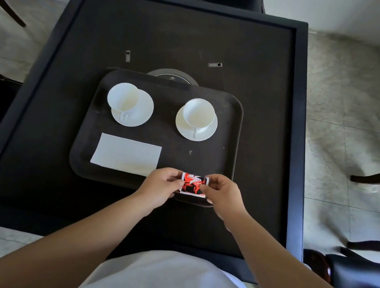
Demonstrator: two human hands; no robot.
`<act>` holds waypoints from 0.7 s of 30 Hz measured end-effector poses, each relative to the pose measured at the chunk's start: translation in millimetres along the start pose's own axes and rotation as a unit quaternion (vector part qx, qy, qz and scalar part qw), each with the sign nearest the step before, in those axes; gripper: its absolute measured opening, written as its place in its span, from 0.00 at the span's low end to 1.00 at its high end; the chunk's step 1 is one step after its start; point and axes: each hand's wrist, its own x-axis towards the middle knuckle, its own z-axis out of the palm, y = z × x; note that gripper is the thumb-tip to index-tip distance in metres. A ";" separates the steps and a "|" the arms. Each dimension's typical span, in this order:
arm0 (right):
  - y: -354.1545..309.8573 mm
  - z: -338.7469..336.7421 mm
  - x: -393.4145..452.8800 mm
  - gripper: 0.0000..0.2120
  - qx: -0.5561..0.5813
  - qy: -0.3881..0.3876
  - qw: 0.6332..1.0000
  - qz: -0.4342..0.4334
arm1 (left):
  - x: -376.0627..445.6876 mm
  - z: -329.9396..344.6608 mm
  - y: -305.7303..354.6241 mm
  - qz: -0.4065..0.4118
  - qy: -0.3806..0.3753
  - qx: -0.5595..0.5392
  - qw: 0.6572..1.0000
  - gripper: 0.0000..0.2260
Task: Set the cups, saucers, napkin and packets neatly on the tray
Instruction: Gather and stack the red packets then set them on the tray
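Observation:
A dark brown tray (167, 90) lies in the middle of the black table. On its far half stand two white cups, the left cup (123, 97) on its saucer (141, 113) and the right cup (199, 113) on its saucer (204, 131). A white napkin (127, 155) lies flat at the tray's near left. At the near right of the tray, a red packet with a coffee-cup print (192, 184) is pinched between my left hand (161, 185) on its left edge and my right hand (222, 195) on its right edge.
The black table (292, 135) has a raised rim. A round disc (172, 76) is set in its top just behind the tray, with two small grey slots further back. Dark chairs stand at the far side, the left and the right.

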 end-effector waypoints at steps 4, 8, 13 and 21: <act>0.0 8.2 15.6 0.08 -0.024 0.016 1.000 0.011 | 16.0 0.1 -3.3 0.009 0.067 0.048 0.997 0.04; 2.3 19.5 29.3 0.10 -0.046 0.041 0.998 0.011 | 29.0 2.3 -5.4 0.011 0.092 0.083 0.992 0.04; 5.0 27.7 42.4 0.14 -0.072 0.086 0.993 0.020 | 42.0 4.3 -7.3 0.014 0.104 0.120 0.987 0.04; 10.7 28.6 52.5 0.12 -0.119 0.104 0.987 0.016 | 52.0 9.4 -6.3 0.009 0.102 0.150 0.983 0.08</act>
